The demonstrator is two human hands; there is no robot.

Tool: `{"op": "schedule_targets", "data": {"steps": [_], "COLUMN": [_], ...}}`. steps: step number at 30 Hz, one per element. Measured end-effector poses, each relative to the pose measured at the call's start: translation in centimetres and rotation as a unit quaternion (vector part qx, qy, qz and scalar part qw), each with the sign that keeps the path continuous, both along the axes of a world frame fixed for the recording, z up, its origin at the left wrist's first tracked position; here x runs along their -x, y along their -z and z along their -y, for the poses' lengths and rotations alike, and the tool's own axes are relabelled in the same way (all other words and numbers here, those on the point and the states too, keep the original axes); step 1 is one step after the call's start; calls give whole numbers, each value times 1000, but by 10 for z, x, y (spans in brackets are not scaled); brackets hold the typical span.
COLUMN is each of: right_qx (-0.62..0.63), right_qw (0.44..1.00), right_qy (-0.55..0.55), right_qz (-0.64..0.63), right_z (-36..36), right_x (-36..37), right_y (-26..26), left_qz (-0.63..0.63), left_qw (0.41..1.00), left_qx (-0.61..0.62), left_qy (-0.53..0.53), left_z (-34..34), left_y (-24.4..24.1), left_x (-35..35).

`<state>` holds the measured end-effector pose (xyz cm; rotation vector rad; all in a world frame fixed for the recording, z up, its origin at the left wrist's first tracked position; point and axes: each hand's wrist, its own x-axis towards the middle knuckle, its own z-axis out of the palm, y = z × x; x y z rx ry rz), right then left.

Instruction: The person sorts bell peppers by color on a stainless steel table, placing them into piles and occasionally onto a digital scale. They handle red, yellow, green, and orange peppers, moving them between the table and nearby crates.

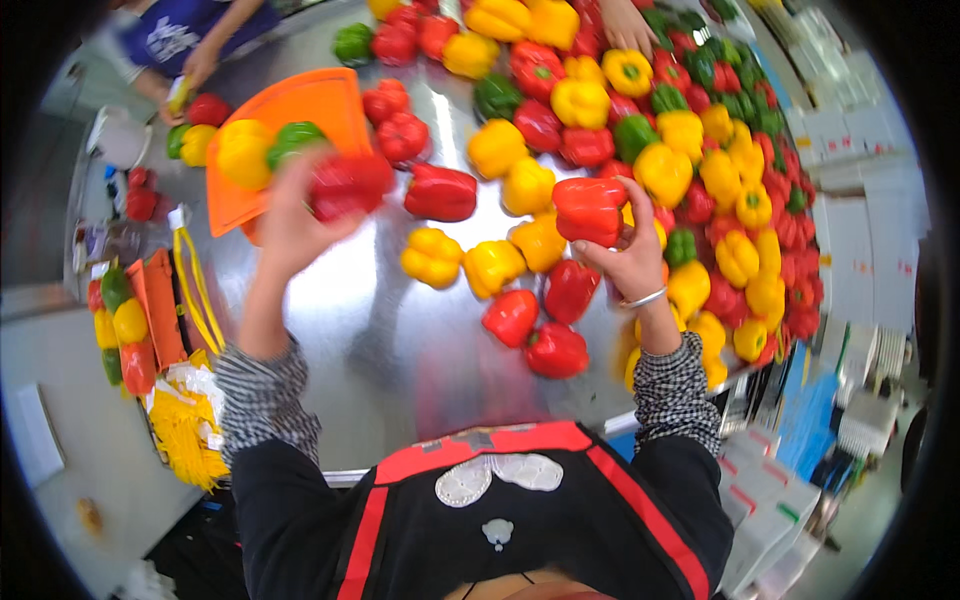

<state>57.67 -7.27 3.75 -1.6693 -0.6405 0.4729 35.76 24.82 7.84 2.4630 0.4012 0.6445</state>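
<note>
My left hand (pixel 296 214) grips a red bell pepper (pixel 349 186); both are blurred. It is held beside a yellow bell pepper (pixel 244 154) and a green bell pepper (pixel 294 141) at the orange plastic tray (pixel 315 94). In my right hand (pixel 634 251) is another red bell pepper (pixel 589 210), raised over the metal table (pixel 330 405). Between the hands lie a red pepper (pixel 440 193) and several yellow peppers (pixel 431 257). A few red peppers (pixel 556 350) rest nearer my body.
A large heap of mixed peppers (pixel 739 255) covers the table's right side. A co-worker's hand (pixel 628 28) reaches into its far part. Another person's hand (pixel 201 66) is at the upper left. Packed peppers (pixel 129 322) and yellow mesh netting (pixel 184 420) lie at the left edge.
</note>
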Motion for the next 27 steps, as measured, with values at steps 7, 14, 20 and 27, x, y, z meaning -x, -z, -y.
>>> {"op": "schedule_targets", "data": {"steps": [7, 14, 20, 27], "right_qx": [62, 206, 164, 226], "right_qw": [915, 823, 804, 854], "right_qy": [-135, -318, -332, -267], "right_qz": [375, 424, 466, 384], "right_z": [-220, -370, -354, -288], "right_x": [-15, 8, -23, -98], "right_y": [-26, -40, -45, -74], "left_qz": [-221, -138, -75, -42], "left_qw": [970, 987, 979, 984], "left_qx": [37, 75, 189, 175], "left_qy": [-89, 33, -20, 14], "left_z": [66, 104, 109, 113], "left_y": [90, 107, 121, 139], "left_x": [108, 131, 147, 141]}}
